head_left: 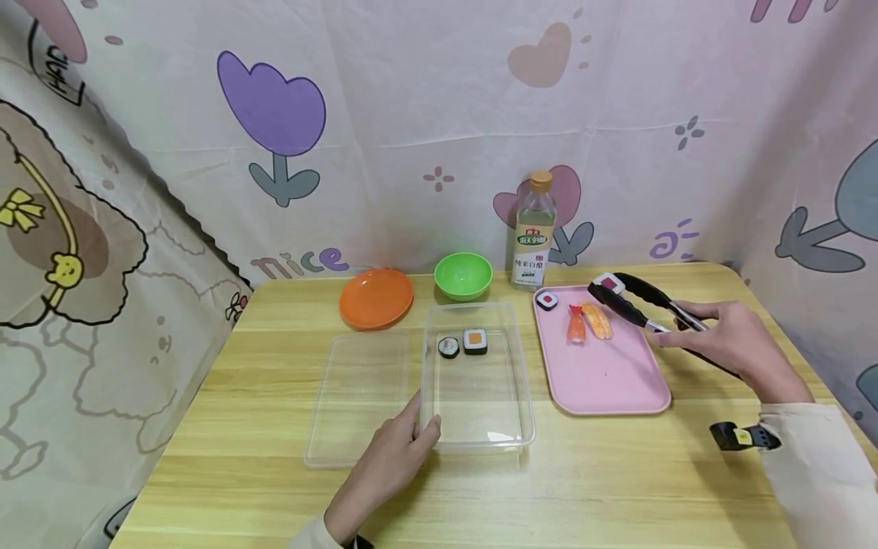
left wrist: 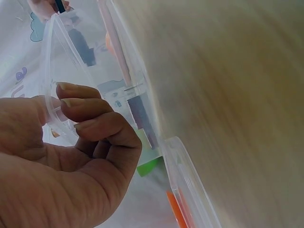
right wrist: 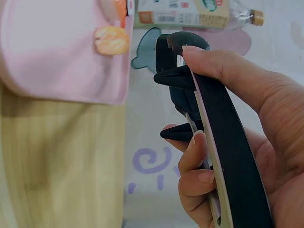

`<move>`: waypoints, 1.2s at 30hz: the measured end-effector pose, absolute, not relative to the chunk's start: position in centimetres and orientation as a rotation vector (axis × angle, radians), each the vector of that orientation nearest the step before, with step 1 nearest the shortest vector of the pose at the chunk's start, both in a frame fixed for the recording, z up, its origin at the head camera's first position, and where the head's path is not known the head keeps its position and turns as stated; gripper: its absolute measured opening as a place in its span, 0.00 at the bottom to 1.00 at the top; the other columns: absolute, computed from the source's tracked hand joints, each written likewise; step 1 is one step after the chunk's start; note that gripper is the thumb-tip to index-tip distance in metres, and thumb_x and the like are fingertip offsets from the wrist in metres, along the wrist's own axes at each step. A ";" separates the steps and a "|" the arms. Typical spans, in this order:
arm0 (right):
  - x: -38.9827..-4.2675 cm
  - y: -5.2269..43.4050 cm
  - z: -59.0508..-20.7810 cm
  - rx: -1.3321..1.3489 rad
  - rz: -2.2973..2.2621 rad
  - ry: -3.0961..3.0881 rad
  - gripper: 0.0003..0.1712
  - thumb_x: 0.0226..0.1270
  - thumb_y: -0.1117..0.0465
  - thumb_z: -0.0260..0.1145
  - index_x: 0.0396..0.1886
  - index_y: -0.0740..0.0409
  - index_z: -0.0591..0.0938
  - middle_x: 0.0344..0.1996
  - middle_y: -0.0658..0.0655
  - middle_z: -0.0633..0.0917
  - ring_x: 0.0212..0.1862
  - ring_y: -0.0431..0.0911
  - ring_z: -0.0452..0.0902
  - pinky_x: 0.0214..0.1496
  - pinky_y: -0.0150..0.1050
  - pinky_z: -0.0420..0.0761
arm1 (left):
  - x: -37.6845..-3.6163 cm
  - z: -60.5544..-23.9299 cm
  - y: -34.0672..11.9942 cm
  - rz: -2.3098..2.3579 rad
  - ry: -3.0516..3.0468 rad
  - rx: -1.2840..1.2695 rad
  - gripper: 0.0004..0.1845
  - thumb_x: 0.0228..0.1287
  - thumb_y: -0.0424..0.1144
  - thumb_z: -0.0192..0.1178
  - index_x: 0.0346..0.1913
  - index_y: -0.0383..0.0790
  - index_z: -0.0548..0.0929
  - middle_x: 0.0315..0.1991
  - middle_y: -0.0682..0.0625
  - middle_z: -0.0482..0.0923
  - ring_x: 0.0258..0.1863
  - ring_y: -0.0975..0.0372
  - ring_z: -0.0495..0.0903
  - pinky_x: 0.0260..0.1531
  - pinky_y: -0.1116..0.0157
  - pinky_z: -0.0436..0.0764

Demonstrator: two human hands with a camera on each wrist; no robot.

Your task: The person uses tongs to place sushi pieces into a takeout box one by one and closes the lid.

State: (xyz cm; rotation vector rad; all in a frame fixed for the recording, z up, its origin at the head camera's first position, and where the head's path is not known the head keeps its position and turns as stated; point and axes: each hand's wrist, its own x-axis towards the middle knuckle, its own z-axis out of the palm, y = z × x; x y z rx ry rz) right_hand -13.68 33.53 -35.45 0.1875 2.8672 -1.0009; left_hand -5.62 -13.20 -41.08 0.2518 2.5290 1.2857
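Note:
My right hand [head_left: 737, 347] grips black-and-silver tongs [head_left: 658, 309], whose tips pinch a sushi roll [head_left: 608, 284] with a red centre above the back of the pink tray [head_left: 604, 381]. On that tray lie another small red-centred roll [head_left: 546, 300], a shrimp piece [head_left: 576, 326] and an orange-topped sushi piece [head_left: 597, 320]. With thumb and fingers my left hand [head_left: 398, 450] pinches the left rim of a clear plastic container [head_left: 480, 412]. Inside it sit a round roll [head_left: 449, 348] and a square roll [head_left: 475, 341] with an orange centre. Close up, the left wrist view shows the fingers curled at the container's rim [left wrist: 50, 71].
A transparent lid [head_left: 357, 404] lies flat left of the container. Behind stand an orange plate [head_left: 376, 298], a green bowl [head_left: 463, 276] and a vinegar bottle [head_left: 534, 232], close to the patterned cloth backdrop [head_left: 411, 114]. Everything is on a wooden table [head_left: 233, 457].

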 end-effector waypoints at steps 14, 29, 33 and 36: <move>-12.5 30.4 -33.0 0.038 -1.003 2.936 0.54 0.51 0.37 0.79 0.70 0.64 0.74 0.17 0.55 0.71 0.22 0.47 0.65 0.22 0.40 0.64 | -5.7 -41.2 -13.1 1.291 2.531 0.265 0.28 0.80 0.46 0.50 0.77 0.45 0.62 0.12 0.59 0.68 0.10 0.68 0.59 0.11 0.69 0.57; -11.8 26.3 -31.7 -0.201 -1.036 2.994 0.48 0.48 0.44 0.84 0.66 0.64 0.79 0.14 0.44 0.58 0.14 0.39 0.55 0.17 0.38 0.63 | -5.7 -41.2 -13.1 1.282 2.547 0.258 0.26 0.80 0.47 0.50 0.76 0.47 0.64 0.13 0.59 0.69 0.11 0.68 0.61 0.11 0.69 0.59; -11.9 25.3 -31.7 -0.259 -1.033 2.998 0.47 0.47 0.45 0.84 0.64 0.65 0.80 0.15 0.46 0.66 0.17 0.40 0.60 0.20 0.37 0.65 | -5.8 -41.2 -13.2 1.278 2.561 0.265 0.25 0.79 0.46 0.50 0.73 0.46 0.66 0.13 0.59 0.69 0.11 0.68 0.61 0.11 0.69 0.59; -12.1 24.5 -31.7 -0.284 -1.021 2.996 0.44 0.46 0.46 0.85 0.60 0.65 0.83 0.21 0.49 0.76 0.22 0.43 0.68 0.24 0.36 0.69 | -5.7 -41.2 -13.2 1.279 2.558 0.270 0.25 0.79 0.47 0.50 0.73 0.46 0.66 0.13 0.59 0.69 0.11 0.68 0.61 0.11 0.69 0.58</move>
